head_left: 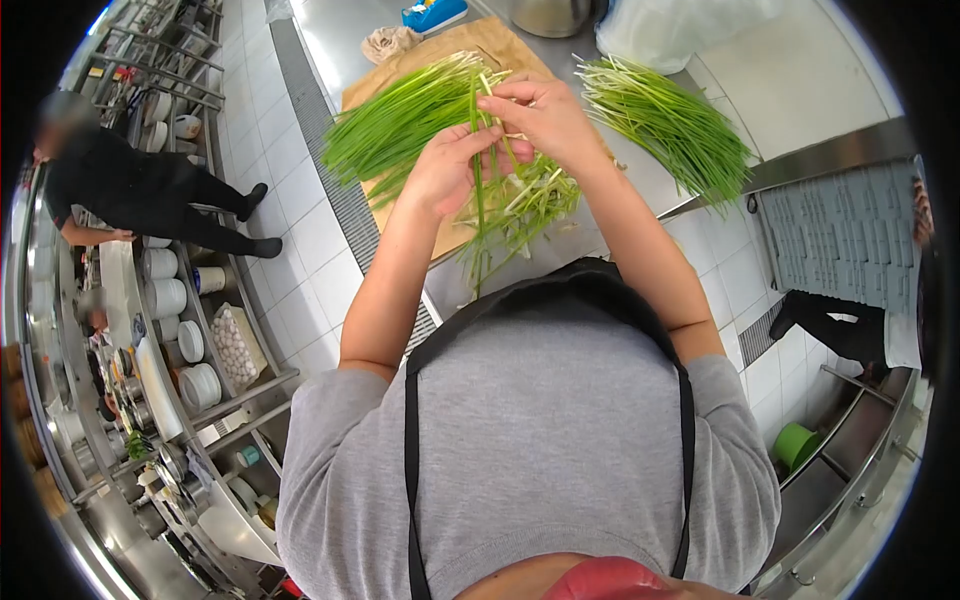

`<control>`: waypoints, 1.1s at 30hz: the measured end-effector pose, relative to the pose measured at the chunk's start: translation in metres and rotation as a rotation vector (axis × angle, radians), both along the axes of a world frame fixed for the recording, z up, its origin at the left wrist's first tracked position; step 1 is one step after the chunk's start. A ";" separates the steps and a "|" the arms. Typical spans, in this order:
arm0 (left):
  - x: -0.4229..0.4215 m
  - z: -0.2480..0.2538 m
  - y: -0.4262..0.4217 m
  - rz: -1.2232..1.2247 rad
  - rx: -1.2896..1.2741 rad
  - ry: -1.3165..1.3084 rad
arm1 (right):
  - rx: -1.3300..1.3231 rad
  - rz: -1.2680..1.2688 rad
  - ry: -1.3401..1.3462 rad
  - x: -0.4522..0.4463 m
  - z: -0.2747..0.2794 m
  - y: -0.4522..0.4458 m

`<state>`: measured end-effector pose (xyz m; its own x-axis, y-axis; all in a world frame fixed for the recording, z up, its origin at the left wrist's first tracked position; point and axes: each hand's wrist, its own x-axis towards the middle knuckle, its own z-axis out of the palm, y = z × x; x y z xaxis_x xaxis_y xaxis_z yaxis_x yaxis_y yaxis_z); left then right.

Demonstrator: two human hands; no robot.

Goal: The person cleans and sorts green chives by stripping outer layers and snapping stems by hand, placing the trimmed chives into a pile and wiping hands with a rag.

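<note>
Both hands are close together over a brown paper sheet (372, 92) on the metal counter. My left hand (452, 168) has its fingers closed round a few long green chives (478, 190), which hang down toward my apron. The thumb and fingers of my right hand (535, 112) pinch the pale upper ends of the stalks. Beside my left hand lies a large bunch of chives (395, 118), white ends pointing away. Under and in front of the hands is a loose heap of yellowish trimmings (540, 200). Another bunch of chives (670, 130) lies to the right.
At the counter's far end are a blue box (434, 14), a crumpled beige bundle (390, 43), a metal pot (551, 14) and a clear plastic bag (675, 35). A person in black (140, 180) stands at the left by shelves of dishes. Another person's dark-trousered leg (835, 325) shows at right.
</note>
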<state>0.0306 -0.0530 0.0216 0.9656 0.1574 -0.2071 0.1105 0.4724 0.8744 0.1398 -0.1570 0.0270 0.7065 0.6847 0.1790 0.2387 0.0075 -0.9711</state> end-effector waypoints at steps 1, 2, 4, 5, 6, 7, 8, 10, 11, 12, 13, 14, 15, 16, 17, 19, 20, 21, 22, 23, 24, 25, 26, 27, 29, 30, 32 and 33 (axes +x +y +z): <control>0.001 0.001 -0.003 0.061 -0.024 0.002 | 0.075 -0.103 -0.139 -0.005 -0.001 0.002; 0.002 0.002 -0.004 0.123 -0.048 0.003 | 0.151 -0.204 -0.279 -0.010 -0.002 0.003; 0.003 -0.001 0.001 0.242 -0.071 -0.017 | 0.176 -0.219 -0.538 -0.012 -0.005 -0.005; 0.003 -0.003 0.002 0.304 -0.084 -0.026 | 0.187 -0.224 -0.667 -0.014 -0.006 -0.009; 0.003 -0.002 0.002 0.325 -0.110 -0.040 | 0.172 -0.179 -0.661 -0.018 -0.008 -0.010; 0.003 -0.001 0.001 0.345 -0.136 -0.052 | 0.155 -0.136 -0.654 -0.024 -0.011 -0.010; 0.004 0.000 0.000 0.362 -0.162 -0.065 | 0.139 -0.095 -0.647 -0.028 -0.012 -0.010; 0.006 0.001 -0.006 0.386 -0.243 -0.074 | 0.087 -0.106 -0.681 -0.033 -0.014 -0.008; 0.008 0.002 -0.009 0.399 -0.283 -0.080 | 0.063 -0.112 -0.698 -0.034 -0.014 -0.007; 0.009 0.005 -0.012 0.407 -0.273 -0.093 | 0.075 -0.113 -0.694 -0.034 -0.014 -0.006; 0.009 0.009 -0.015 0.416 -0.264 -0.106 | 0.087 -0.111 -0.689 -0.034 -0.013 -0.005; 0.008 0.010 -0.017 0.427 -0.256 -0.117 | 0.098 -0.108 -0.683 -0.035 -0.014 -0.005; 0.008 0.009 -0.016 0.433 -0.252 -0.128 | 0.126 -0.119 -0.669 -0.035 -0.015 -0.006; 0.008 0.007 -0.015 0.439 -0.246 -0.141 | 0.155 -0.129 -0.657 -0.033 -0.015 -0.006; 0.008 0.006 -0.012 0.447 -0.241 -0.156 | 0.186 -0.137 -0.646 -0.032 -0.016 -0.005; 0.006 0.007 -0.010 0.476 -0.263 -0.127 | 0.197 -0.176 -0.639 -0.029 -0.007 -0.011; 0.004 0.008 -0.008 0.492 -0.273 -0.113 | 0.203 -0.195 -0.635 -0.027 -0.003 -0.014; 0.003 0.008 -0.005 0.500 -0.268 -0.108 | 0.171 -0.162 -0.509 -0.022 -0.003 -0.019; 0.001 0.007 -0.003 0.507 -0.264 -0.103 | 0.138 -0.130 -0.382 -0.016 -0.003 -0.026; -0.001 0.006 -0.001 0.513 -0.260 -0.099 | 0.104 -0.099 -0.257 -0.011 -0.003 -0.032; -0.002 0.004 0.001 0.507 -0.259 -0.104 | 0.008 -0.088 -0.329 -0.007 -0.008 -0.033; -0.004 0.003 0.002 0.498 -0.259 -0.110 | -0.090 -0.079 -0.402 -0.003 -0.017 -0.034; -0.004 0.003 0.002 0.487 -0.260 -0.118 | -0.188 -0.073 -0.476 0.000 -0.021 -0.034; -0.004 0.005 0.001 0.445 -0.238 -0.109 | -0.094 -0.085 -0.441 -0.002 -0.018 -0.033; -0.005 0.010 -0.005 0.361 -0.197 -0.089 | 0.091 -0.105 -0.370 -0.013 -0.009 -0.025; -0.006 0.010 -0.008 0.306 -0.170 -0.078 | 0.109 -0.061 -0.288 -0.015 -0.005 -0.021; -0.006 0.006 -0.013 0.193 -0.112 -0.058 | 0.148 0.020 -0.126 -0.015 0.004 -0.014; -0.005 0.005 -0.012 0.103 0.009 -0.047 | 0.062 0.089 0.090 -0.012 0.012 -0.014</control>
